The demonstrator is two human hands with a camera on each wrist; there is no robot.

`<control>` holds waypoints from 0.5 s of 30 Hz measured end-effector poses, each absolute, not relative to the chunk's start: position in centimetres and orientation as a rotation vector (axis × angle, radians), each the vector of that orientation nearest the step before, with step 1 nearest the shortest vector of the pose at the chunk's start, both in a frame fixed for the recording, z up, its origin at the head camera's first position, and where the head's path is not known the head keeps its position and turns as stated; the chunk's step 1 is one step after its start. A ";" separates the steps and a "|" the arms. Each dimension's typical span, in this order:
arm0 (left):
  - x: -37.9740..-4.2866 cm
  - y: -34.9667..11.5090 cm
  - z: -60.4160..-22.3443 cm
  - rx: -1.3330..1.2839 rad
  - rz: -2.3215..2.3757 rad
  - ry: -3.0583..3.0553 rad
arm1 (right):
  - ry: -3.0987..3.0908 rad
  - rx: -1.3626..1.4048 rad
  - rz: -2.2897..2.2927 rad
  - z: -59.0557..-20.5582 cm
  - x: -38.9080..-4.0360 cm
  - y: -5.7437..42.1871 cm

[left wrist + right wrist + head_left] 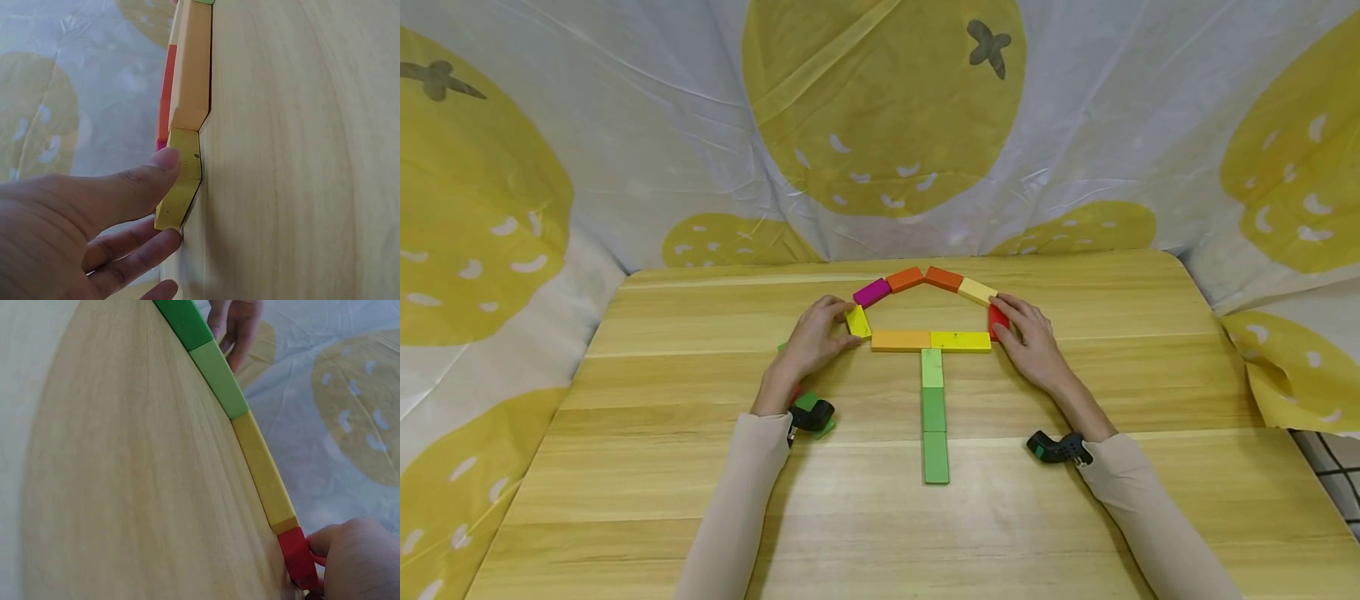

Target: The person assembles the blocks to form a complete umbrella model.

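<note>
Flat coloured blocks lie on the table in an umbrella-like outline. My left hand [812,335] pinches the yellow block [858,322] at the outline's left side, thumb near one end and fingers at the other in the left wrist view. On the right side, my right hand [1028,340] holds the red block [997,322] between thumb and fingers, partly covering it. Between them run an orange block [901,341] and a longer yellow block [960,342] end to end. Above arch a purple block [872,292], two orange-red blocks [905,279] and a cream block [977,292].
A column of green blocks [934,410] extends from the middle bar toward the front. Several loose green and red blocks [807,402] lie beneath the left wrist, partly hidden. A patterned cloth [880,167] hangs behind the wooden table [662,483].
</note>
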State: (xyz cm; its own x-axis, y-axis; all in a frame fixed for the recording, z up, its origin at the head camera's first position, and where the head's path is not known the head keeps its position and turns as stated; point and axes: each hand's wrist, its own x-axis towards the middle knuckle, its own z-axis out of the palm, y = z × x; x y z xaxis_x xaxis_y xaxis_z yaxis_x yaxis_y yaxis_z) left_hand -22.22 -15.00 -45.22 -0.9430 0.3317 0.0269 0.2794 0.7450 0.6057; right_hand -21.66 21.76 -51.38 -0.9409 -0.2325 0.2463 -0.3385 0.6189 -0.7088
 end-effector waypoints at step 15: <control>-22.3 -15.0 -45.1 0.558 1.032 2.809 | -2.686 0.495 1.230 -51.3 -21.6 21.8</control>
